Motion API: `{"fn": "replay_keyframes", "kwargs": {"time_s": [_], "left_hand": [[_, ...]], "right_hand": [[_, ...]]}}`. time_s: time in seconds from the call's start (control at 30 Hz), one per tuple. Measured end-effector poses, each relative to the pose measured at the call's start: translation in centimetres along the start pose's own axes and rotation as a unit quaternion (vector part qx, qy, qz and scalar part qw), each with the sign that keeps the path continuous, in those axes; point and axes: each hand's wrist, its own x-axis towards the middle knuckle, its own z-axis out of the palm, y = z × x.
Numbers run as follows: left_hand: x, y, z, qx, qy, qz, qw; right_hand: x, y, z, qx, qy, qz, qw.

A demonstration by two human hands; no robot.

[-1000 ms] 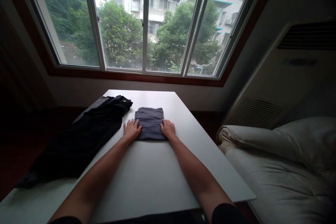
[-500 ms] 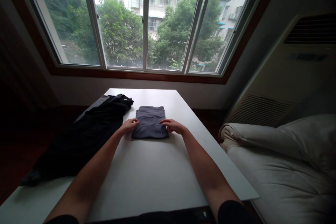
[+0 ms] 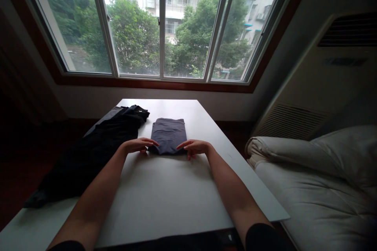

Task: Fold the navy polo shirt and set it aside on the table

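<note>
A dark grey garment, folded into a neat rectangle, lies flat on the white table. My left hand is at its near left corner, with fingertips reaching onto the cloth and the thumb lower, beside the edge. On the opposite side, my right hand points its index finger onto the near right part of the cloth, while its other fingers hang apart beside the edge. Both hands look open, pressing or resting on the garment rather than gripping it.
A heap of black clothing covers the table's left side, with a grey piece beneath its far end. A pale padded sofa stands to the right. Beyond the table is a wide window, and an air conditioner is at right.
Both hands have slid toward me along the garment's sides, from about mid-side to its near corners. The fingers now stretch further over the cloth. The garment stays in place.
</note>
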Motion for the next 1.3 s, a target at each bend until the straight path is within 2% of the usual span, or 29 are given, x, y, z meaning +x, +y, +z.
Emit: {"fn": "replay_keyframes", "kwargs": {"time_s": [0.17, 0.33, 0.57, 0.7, 0.83, 1.07, 1.3], "left_hand": [[-0.3, -0.3, -0.7, 0.009, 0.012, -0.028, 0.999], [-0.5, -0.2, -0.7, 0.021, 0.012, -0.034, 0.999], [-1.1, 1.0, 0.9, -0.025, -0.055, -0.032, 0.998], [-0.7, 0.8, 1.6, -0.045, -0.083, -0.026, 0.995], [-0.3, 0.3, 1.5, -0.03, -0.105, -0.033, 0.993], [-0.7, -0.2, 0.3, -0.019, -0.073, -0.031, 0.997], [-1.6, 0.1, -0.6, -0.016, -0.047, -0.021, 0.999]], "right_hand": [[-1.1, 0.8, -1.6, -0.001, 0.016, 0.019, 1.0], [-1.9, 0.8, -1.6, 0.011, 0.041, 0.021, 0.999], [-2.3, 0.1, -1.0, 0.0, 0.043, 0.032, 0.999], [-3.2, 0.2, -1.3, 0.001, 0.064, 0.019, 0.998], [-3.5, 0.1, -1.2, -0.007, 0.075, 0.039, 0.996], [-3.5, -0.2, -0.9, -0.015, 0.087, 0.071, 0.993], [-2.5, -0.6, -1.2, -0.066, 0.106, 0.021, 0.992]]}}
